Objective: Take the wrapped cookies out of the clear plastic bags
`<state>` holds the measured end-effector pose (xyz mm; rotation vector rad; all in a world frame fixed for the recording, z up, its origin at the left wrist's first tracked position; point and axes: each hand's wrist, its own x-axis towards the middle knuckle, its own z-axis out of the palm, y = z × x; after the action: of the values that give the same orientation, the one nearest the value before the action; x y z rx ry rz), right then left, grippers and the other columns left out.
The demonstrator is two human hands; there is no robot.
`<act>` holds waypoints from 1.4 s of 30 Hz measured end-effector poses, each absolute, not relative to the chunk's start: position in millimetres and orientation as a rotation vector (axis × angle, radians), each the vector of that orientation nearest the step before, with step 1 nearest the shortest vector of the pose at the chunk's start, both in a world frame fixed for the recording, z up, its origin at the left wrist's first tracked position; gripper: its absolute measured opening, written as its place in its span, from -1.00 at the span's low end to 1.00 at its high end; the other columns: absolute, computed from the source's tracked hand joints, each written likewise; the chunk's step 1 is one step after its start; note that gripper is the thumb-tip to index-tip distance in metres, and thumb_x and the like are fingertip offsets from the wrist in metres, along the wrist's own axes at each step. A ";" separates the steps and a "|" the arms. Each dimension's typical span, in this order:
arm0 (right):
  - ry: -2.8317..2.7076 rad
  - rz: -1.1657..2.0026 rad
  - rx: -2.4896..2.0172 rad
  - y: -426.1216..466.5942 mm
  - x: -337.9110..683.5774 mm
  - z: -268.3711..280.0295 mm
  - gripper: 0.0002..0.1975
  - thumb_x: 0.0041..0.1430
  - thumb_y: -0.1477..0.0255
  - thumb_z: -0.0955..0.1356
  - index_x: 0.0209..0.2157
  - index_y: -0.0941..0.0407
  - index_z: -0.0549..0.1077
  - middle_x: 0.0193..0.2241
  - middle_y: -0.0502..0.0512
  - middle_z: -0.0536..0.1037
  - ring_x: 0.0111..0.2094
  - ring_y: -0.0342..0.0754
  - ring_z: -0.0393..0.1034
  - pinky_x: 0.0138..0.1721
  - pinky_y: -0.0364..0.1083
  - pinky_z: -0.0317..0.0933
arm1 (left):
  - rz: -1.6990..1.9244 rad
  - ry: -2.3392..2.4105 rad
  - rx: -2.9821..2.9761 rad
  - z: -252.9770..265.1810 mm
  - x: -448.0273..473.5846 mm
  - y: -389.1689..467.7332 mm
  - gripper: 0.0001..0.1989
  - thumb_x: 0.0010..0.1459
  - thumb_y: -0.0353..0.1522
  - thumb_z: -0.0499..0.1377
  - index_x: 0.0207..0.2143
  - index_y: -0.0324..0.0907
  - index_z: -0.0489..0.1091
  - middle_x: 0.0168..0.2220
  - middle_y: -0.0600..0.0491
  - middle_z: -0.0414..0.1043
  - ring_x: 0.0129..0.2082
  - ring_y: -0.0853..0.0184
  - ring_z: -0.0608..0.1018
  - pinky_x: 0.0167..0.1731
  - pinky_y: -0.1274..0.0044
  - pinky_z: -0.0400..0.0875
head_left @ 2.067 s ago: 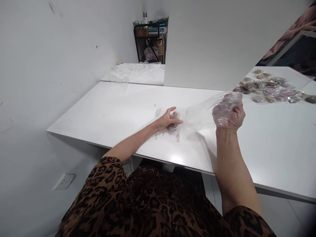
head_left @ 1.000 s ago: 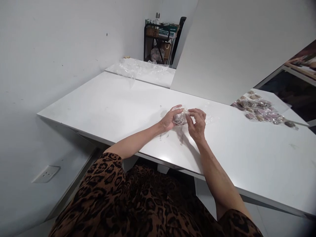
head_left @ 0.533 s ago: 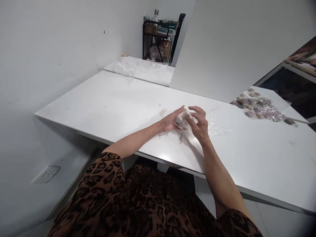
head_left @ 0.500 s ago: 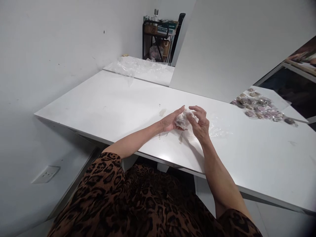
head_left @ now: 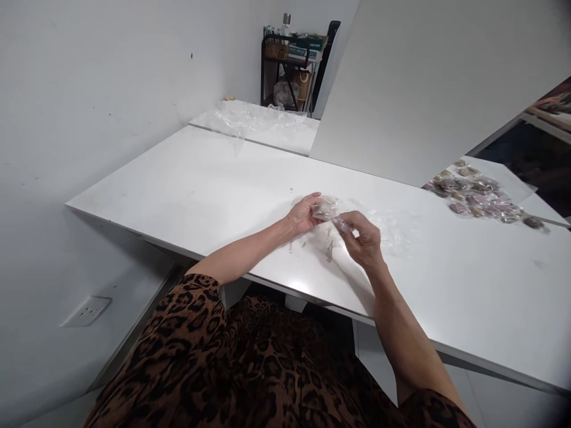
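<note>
My left hand [head_left: 305, 214] is closed around one side of a small clear plastic bag [head_left: 328, 208] above the white table [head_left: 232, 196]. Something brownish shows through the plastic, but its kind is too blurred to tell. The fingers of my right hand [head_left: 362, 236] pinch the near right edge of the same bag. To the right of that hand, more thin clear plastic [head_left: 392, 232] lies on the tabletop. Faint brownish smudges [head_left: 329, 249] mark the surface below the bag.
Several small wrapped packets [head_left: 482, 193], brown and purplish, lie at the table's right rear. Crumpled clear plastic [head_left: 250, 119] rests on a white surface at the back left. A grey-white panel [head_left: 414, 89] stands behind the table. Beyond is a black shelf cart [head_left: 285, 65].
My right hand has come down from above the bag and now pinches its near right edge. The bag is stretched between both hands. The view has shifted slightly.
</note>
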<state>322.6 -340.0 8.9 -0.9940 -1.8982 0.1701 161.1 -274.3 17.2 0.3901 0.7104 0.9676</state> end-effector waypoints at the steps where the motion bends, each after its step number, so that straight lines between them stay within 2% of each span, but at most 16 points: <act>1: -1.996 0.172 -0.964 -340.9 320.1 7.0 -0.80 0.39 0.27 0.31 -0.26 0.03 0.53 -0.34 0.12 0.59 -0.31 0.01 0.44 -0.29 0.02 0.32 | 1.002 0.724 0.385 18.0 160.3 -273.7 -0.58 0.10 -0.58 0.18 0.01 -0.15 0.33 -0.42 0.16 0.43 -0.48 0.43 0.50 -0.29 0.51 0.48; 4: -2.218 0.136 -0.944 -340.7 315.2 -0.2 -0.79 0.38 0.33 0.28 -0.25 0.02 0.55 -0.24 0.16 0.64 -0.20 0.07 0.46 -0.15 0.10 0.31 | 1.048 0.708 0.397 19.4 157.4 -270.8 -0.49 0.09 -0.60 0.20 0.09 -0.13 0.32 -0.40 0.14 0.46 -0.45 0.41 0.52 -0.25 0.51 0.46; 7: -2.270 0.125 -0.961 -341.1 315.2 -1.1 -0.80 0.36 0.29 0.32 -0.29 0.01 0.57 -0.16 0.13 0.67 -0.02 0.13 0.47 0.02 0.19 0.24 | 1.122 0.652 0.321 19.6 154.4 -265.7 -0.65 0.16 -0.54 0.23 0.01 -0.17 0.37 -0.37 0.12 0.47 -0.40 0.40 0.55 -0.16 0.48 0.48; 10: -2.165 0.366 -0.928 -344.7 319.1 6.1 -0.77 0.33 0.18 0.39 -0.26 0.01 0.60 -0.14 0.13 0.67 0.04 0.15 0.50 0.07 0.19 0.28 | 1.137 0.617 0.264 20.2 152.4 -261.2 -0.78 0.24 -0.47 0.23 -0.06 -0.21 0.39 -0.36 0.08 0.47 -0.39 0.40 0.56 -0.16 0.50 0.47; 12: -2.064 0.643 -0.902 -347.5 321.9 11.1 -0.72 0.37 0.15 0.36 -0.22 0.02 0.63 -0.19 0.12 0.68 -0.09 0.09 0.56 -0.05 0.11 0.37 | 1.130 0.620 0.267 20.9 152.1 -260.4 -0.67 0.22 -0.51 0.23 0.04 -0.21 0.35 -0.35 0.09 0.48 -0.40 0.40 0.57 -0.19 0.51 0.47; 14: -1.932 0.813 -0.933 -348.7 323.3 13.1 -0.68 0.41 0.16 0.32 -0.25 0.04 0.63 -0.32 0.09 0.66 -0.29 0.00 0.56 -0.22 0.01 0.39 | 1.135 0.621 0.282 21.0 152.6 -261.0 -0.44 0.16 -0.60 0.22 0.19 -0.20 0.24 -0.33 0.11 0.49 -0.39 0.41 0.58 -0.18 0.51 0.48; 17: -1.614 0.656 -1.064 -346.3 323.0 10.0 -0.69 0.37 0.14 0.37 -0.29 0.07 0.59 -0.45 0.01 0.57 -0.49 -0.11 0.43 -0.38 -0.06 0.32 | 1.098 0.607 0.360 19.0 153.7 -262.8 -0.16 0.04 -0.70 0.19 0.36 -0.19 0.08 -0.30 0.11 0.51 -0.36 0.42 0.59 -0.13 0.53 0.47; 20: -1.389 0.292 -1.165 -340.6 323.8 5.3 -0.69 0.30 0.09 0.41 -0.19 0.05 0.54 -0.30 0.06 0.59 -0.37 -0.07 0.45 -0.30 -0.02 0.35 | 1.045 0.617 0.468 16.0 153.8 -265.0 -0.01 -0.05 -0.73 0.19 0.42 -0.14 0.02 -0.34 0.17 0.49 -0.38 0.46 0.56 -0.09 0.56 0.44; 22: -1.441 0.131 -1.215 -336.8 325.5 2.8 -0.65 0.26 0.06 0.42 -0.12 0.03 0.53 -0.13 0.13 0.60 -0.15 0.04 0.49 -0.14 0.07 0.37 | 1.008 0.601 0.548 15.4 153.1 -267.7 0.05 -0.09 -0.73 0.21 0.45 -0.11 -0.01 -0.37 0.20 0.46 -0.42 0.49 0.52 -0.11 0.57 0.41; 24: -1.577 0.073 -1.242 -333.7 327.3 0.2 -0.60 0.22 0.03 0.43 -0.09 0.02 0.54 -0.06 0.17 0.59 0.01 0.14 0.44 0.02 0.19 0.32 | 0.975 0.560 0.626 16.8 152.4 -271.4 0.10 -0.11 -0.72 0.22 0.47 -0.11 -0.04 -0.38 0.21 0.45 -0.45 0.51 0.48 -0.13 0.57 0.39; 26: -1.660 0.096 -1.263 -331.2 328.7 -2.7 -0.62 0.22 0.02 0.42 -0.15 0.02 0.56 -0.16 0.15 0.61 0.00 0.16 0.42 0.08 0.23 0.27 | 0.957 0.530 0.669 19.5 152.1 -275.0 0.11 -0.11 -0.72 0.22 0.48 -0.11 -0.05 -0.36 0.19 0.46 -0.45 0.52 0.47 -0.11 0.56 0.39; 29: -1.553 0.223 -1.300 -327.7 331.3 -5.2 -0.65 0.25 0.03 0.40 -0.31 0.03 0.55 -0.35 0.07 0.57 -0.20 0.06 0.42 -0.06 0.12 0.30 | 0.930 0.519 0.678 21.9 152.6 -277.1 0.13 -0.12 -0.73 0.22 0.49 -0.05 -0.05 -0.30 0.15 0.49 -0.33 0.45 0.56 0.01 0.45 0.43; 33: -1.283 0.440 -1.222 -322.2 336.8 -2.0 -0.60 0.15 0.00 0.46 -0.37 0.07 0.49 -0.45 0.00 0.48 -0.39 -0.08 0.33 -0.26 -0.03 0.26 | 0.837 0.522 0.746 17.0 153.0 -272.8 0.09 -0.15 -0.74 0.22 0.44 -0.02 0.06 -0.15 0.02 0.53 -0.15 0.28 0.62 0.07 0.27 0.46; 36: -1.137 0.456 -1.153 -316.0 341.3 3.3 -0.55 0.05 -0.02 0.51 -0.40 0.09 0.45 -0.48 -0.03 0.44 -0.42 -0.11 0.30 -0.28 -0.05 0.24 | 0.690 0.503 0.838 11.7 152.4 -270.6 -0.02 -0.15 -0.69 0.29 0.36 -0.17 0.19 -0.09 -0.11 0.54 -0.18 0.19 0.65 -0.04 0.25 0.51; 38: -1.100 0.441 -1.134 -308.9 345.6 6.8 -0.52 0.02 -0.04 0.52 -0.41 0.09 0.43 -0.48 -0.03 0.42 -0.42 -0.12 0.29 -0.28 -0.05 0.24 | 0.618 0.488 0.881 10.4 152.0 -272.0 -0.17 -0.09 -0.60 0.36 0.28 -0.23 0.27 -0.08 -0.17 0.55 -0.23 0.18 0.66 -0.15 0.28 0.53; 42: -1.151 0.394 -1.150 -285.4 357.1 11.4 -0.50 0.03 -0.08 0.49 -0.40 0.08 0.41 -0.48 -0.04 0.39 -0.42 -0.13 0.26 -0.29 -0.05 0.24 | 0.579 0.524 0.918 11.1 152.9 -277.8 -0.37 0.01 -0.48 0.43 0.14 -0.22 0.36 -0.12 -0.18 0.59 -0.30 0.24 0.65 -0.20 0.31 0.54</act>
<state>357.1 -285.4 11.4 -1.1502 -1.1514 0.3943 152.9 -277.8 11.1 0.9184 0.5243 0.5793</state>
